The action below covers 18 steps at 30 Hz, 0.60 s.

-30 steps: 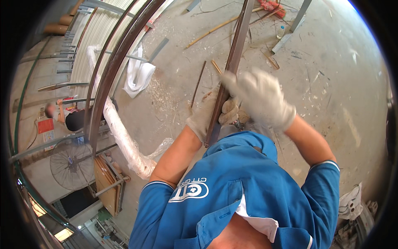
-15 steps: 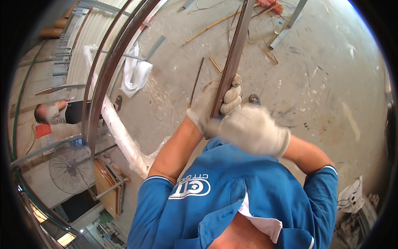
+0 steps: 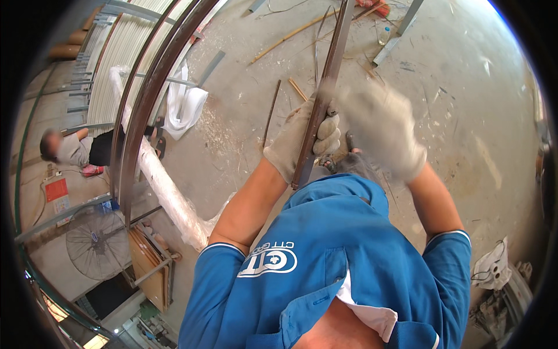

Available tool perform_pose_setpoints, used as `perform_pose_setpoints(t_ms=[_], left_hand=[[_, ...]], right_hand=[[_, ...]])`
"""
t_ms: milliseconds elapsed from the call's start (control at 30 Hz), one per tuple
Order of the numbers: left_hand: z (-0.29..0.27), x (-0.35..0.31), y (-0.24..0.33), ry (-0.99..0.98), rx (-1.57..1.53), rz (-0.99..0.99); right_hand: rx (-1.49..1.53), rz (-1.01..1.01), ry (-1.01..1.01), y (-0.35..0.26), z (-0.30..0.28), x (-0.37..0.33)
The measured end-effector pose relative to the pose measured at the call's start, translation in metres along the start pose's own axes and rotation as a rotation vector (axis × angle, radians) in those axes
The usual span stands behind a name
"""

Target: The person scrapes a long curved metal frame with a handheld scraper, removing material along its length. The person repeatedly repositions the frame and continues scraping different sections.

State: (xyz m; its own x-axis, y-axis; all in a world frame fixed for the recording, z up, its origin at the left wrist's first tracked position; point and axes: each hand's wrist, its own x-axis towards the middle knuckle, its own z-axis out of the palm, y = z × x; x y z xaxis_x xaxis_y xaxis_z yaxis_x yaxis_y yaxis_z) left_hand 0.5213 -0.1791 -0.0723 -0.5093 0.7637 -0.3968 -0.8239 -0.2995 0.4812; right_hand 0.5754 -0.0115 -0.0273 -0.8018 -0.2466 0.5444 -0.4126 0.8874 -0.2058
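A long dark brown metal profile runs from the top of the view down to my waist, slightly tilted, its near end just above my blue shirt. My left hand, in a pale work glove, is closed around it near that end, fingers wrapped over the right side. My right hand, also gloved, is to the right of the profile and smeared by motion. Its blurred fingertips reach toward the profile a little beyond my left hand. Whether they touch it or hold something cannot be made out.
Long brown profiles stretch along the left, beside a plastic-wrapped roll and white sheeting. A person is beyond them, near a large fan. Thin strips, a bamboo stick and a bottle lie ahead on the floor.
My right hand has moved away from the profile's near end, up and to the right, farther along it. My left hand keeps its hold.
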Motion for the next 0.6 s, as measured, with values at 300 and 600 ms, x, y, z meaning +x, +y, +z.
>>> perform_pose_setpoints(t_ms=[300,600], left_hand=[[0.003,0.003,0.001,0.287,0.092,0.043],[-0.006,0.000,0.008,0.091,-0.074,-0.006]], right_hand=[[0.289,-0.200,-0.286,-0.036,0.000,-0.026],[0.415,-0.399,-0.111,-0.047,0.017,-0.034]])
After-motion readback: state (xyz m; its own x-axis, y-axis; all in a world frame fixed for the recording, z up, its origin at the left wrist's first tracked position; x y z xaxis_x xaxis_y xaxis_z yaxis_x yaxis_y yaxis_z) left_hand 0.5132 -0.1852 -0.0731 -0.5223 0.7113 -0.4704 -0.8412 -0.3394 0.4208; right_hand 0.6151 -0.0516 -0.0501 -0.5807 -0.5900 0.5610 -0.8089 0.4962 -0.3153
